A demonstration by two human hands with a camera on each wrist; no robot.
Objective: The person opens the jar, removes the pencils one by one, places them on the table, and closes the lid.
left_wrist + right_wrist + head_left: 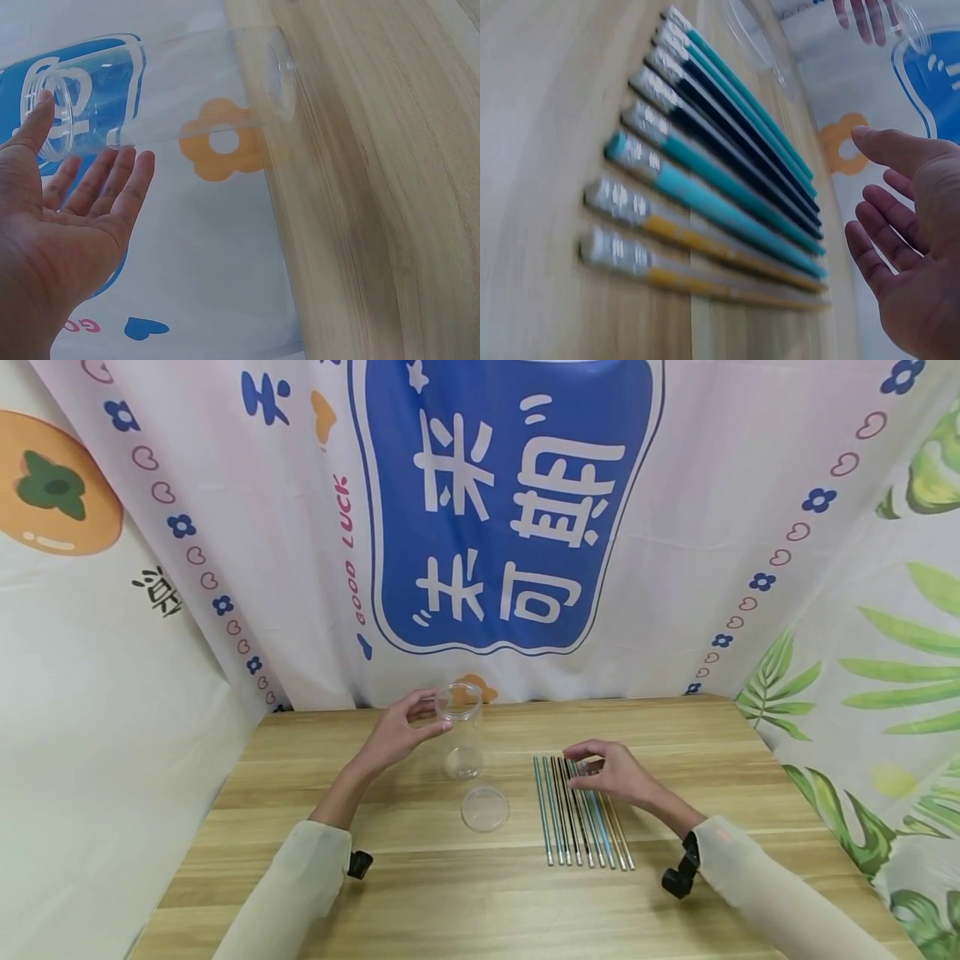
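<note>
A clear plastic jar (463, 739) stands upright on the table without a lid. My left hand (405, 727) is at its upper part, with the thumb by the rim and the fingers extended along the side; the left wrist view shows them spread rather than wrapped round the jar (202, 90). A round clear lid (485, 809) lies flat in front of the jar. Further right, several pencils (577, 827) in teal, black, blue and yellow lie side by side, eraser ends towards me. My right hand (611, 772) hovers over their far ends, fingers loosely bent, holding nothing (922, 225).
The wooden table (420, 893) ends at a hanging printed cloth (675, 527) just behind the jar. Leaf-patterned cloth (885, 677) hangs on the right and another printed cloth (112, 693) on the left. Each wrist carries a small black camera.
</note>
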